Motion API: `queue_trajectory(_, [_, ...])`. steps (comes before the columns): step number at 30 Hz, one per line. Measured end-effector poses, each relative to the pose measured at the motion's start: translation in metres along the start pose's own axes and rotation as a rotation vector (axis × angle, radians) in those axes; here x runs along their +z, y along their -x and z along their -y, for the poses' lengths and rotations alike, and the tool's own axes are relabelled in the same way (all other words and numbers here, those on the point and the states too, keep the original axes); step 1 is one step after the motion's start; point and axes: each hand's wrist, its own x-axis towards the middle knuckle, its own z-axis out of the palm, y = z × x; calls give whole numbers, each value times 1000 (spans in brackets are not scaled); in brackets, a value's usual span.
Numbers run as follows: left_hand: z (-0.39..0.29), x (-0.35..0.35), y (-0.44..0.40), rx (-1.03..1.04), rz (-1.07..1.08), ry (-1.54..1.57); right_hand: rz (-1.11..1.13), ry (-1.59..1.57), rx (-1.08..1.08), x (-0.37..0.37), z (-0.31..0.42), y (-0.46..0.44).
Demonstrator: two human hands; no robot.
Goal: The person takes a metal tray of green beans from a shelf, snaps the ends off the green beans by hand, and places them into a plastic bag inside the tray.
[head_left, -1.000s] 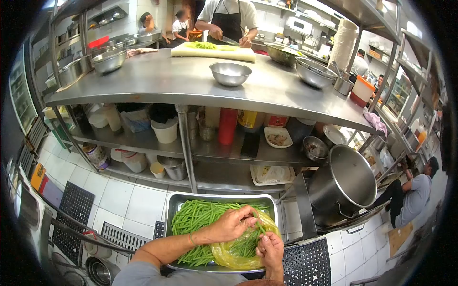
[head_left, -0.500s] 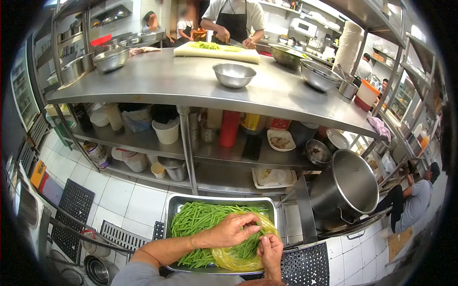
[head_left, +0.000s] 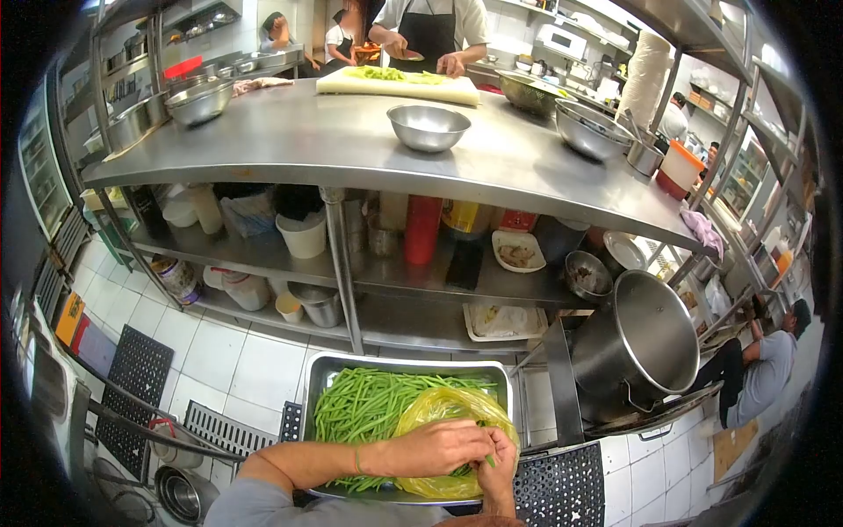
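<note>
A metal tray [head_left: 309,400] holds a heap of green beans [head_left: 360,404]. On the tray's right side lies an open yellow plastic bag [head_left: 421,417] with more beans around it. My left hand [head_left: 443,445] reaches across from the left over the bag, its fingertips closed together. Beside it, my right hand [head_left: 498,465] is closed at the bag's right edge. A short piece of green bean [head_left: 490,458] shows between the two hands, and the right fingers close on it. What the left fingertips hold is hidden.
Behind the tray stands a steel table [head_left: 290,145] with a metal bowl [head_left: 429,127] and a cutting board [head_left: 395,86]. A person in a black apron [head_left: 426,39] works behind it. A large pot [head_left: 654,329] is at the right, near a crouching person [head_left: 764,378].
My left hand has lowered and moved right, closer to my right hand. The bag's opening shows more fully above my left hand. The person across the table has shifted their hands.
</note>
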Motion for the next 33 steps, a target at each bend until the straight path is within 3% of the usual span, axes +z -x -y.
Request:
queue_trajectory(2, [0, 11, 1, 33, -6, -8, 71, 34, -138, -2, -7, -3])
queue_trajectory(13, [-6, 12, 2, 77, 16, -33, 104, -13, -121, 4, 3, 4])
queue_trajectory(17, [-31, -6, -4, 158, -75, 244, -32, 199, -31, 7, 9, -3])
queue_trajectory(19, [-35, -20, -5, 161, -92, 284, 15, 58, -15, 5, 14, -2])
queue_trajectory(21, [-33, -47, -6, 15, -128, 86, 88, -216, 128, 6, 35, 8])
queue_trajectory(24, [-21, -78, 13, -179, -419, -130, 185, -507, 124, -5, 31, 5])
queue_trajectory(27, [-39, -113, 43, -604, -553, -269, 233, -707, 169, -12, 31, 3])
queue_trajectory(30, [-50, -126, 80, -839, -515, -256, 180, -772, 270, -8, 33, 6])
queue_trajectory(33, [-53, -116, 108, -961, -433, -272, 356, -856, 230, -11, 22, 1])
